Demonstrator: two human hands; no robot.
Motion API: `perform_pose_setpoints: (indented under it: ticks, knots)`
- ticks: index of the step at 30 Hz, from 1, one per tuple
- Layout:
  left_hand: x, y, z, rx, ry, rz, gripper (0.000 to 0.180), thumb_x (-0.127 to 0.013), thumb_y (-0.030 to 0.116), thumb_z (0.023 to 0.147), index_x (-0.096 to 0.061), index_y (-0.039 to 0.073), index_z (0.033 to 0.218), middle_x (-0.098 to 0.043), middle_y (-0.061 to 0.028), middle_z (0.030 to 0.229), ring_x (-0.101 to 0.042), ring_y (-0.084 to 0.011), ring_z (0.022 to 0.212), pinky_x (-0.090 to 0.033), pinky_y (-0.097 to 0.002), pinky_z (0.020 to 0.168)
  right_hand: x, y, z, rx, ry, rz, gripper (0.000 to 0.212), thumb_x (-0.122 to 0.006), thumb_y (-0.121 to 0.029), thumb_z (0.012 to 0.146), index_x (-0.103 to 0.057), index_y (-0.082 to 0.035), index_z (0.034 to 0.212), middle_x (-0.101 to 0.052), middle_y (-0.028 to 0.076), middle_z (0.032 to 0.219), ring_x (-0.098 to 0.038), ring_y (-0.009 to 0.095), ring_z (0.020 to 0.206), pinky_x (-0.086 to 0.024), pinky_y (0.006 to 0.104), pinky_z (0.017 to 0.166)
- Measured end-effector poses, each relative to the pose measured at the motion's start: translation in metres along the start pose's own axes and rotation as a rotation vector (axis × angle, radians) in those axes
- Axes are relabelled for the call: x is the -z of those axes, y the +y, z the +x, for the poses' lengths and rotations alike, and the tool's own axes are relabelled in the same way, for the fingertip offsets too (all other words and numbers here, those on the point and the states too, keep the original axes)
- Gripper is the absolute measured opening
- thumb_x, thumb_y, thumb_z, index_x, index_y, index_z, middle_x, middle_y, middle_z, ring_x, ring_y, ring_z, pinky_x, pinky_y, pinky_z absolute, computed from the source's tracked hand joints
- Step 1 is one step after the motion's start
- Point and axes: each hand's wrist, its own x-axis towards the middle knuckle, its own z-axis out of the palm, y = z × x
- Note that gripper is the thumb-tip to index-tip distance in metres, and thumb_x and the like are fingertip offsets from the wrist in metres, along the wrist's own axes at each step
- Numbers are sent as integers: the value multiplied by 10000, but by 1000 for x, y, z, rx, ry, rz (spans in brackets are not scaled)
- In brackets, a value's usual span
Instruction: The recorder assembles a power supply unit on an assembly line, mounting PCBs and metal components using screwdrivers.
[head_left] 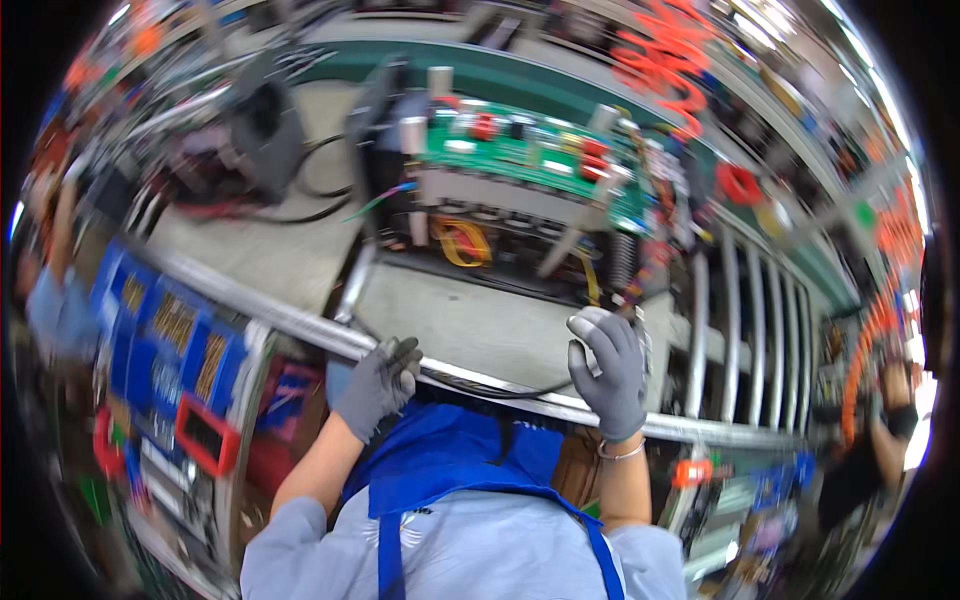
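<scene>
My left hand, in a grey glove with dark fingertips, is over the bench's metal front rail. Its fingers reach rightward, slightly apart, beside a black cable. That cable runs along the rail towards my right hand, also gloved in grey. The right fingers are bent, with a gap between them and the thumb; nothing shows in that gap. Beyond both hands stands an open electrical unit with a green circuit board, a yellow wire loop and a wire bundle at its right side. Motion blurs the details.
Metal roller bars lie right of the unit. A dark grey housing with black cables sits at the left. Blue parts bins hang below the rail. Orange coiled hose dangles above. Other people are at both far sides.
</scene>
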Motion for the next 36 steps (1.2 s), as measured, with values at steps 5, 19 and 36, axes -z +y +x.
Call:
perform_pose_setpoints:
  ticks: [5, 19, 36]
  knots:
    - [60, 55, -76, -549, -24, -41, 330, -540, 277, 946, -600, 12, 1134, -670, -127, 1006, -656, -220, 845, -571, -289, 621, -65, -28, 0, 12, -65, 274, 348, -613, 29, 729, -625, -20, 1073, -624, 154, 1052, -582, 334, 990, -461, 399, 876]
    - [283, 34, -446, -1193, 2584, 799, 310, -632, 250, 803, -682, 73, 1053, -690, -179, 957, -669, -306, 885, -509, -384, 794, -113, -6, -27, 71, -343, 494, 270, -546, -60, 878, -574, 49, 1124, -602, 200, 1103, -577, 358, 1025, -456, 423, 901]
    - [280, -39, -496, -420, 2379, 714, 544, -734, 476, 730, -680, -12, 964, -675, -215, 958, -655, -345, 900, -496, -422, 816, -141, -43, -14, 81, -390, 540, 274, -533, -18, 866, -586, 55, 1125, -623, 181, 1083, -604, 299, 997, -487, 370, 863]
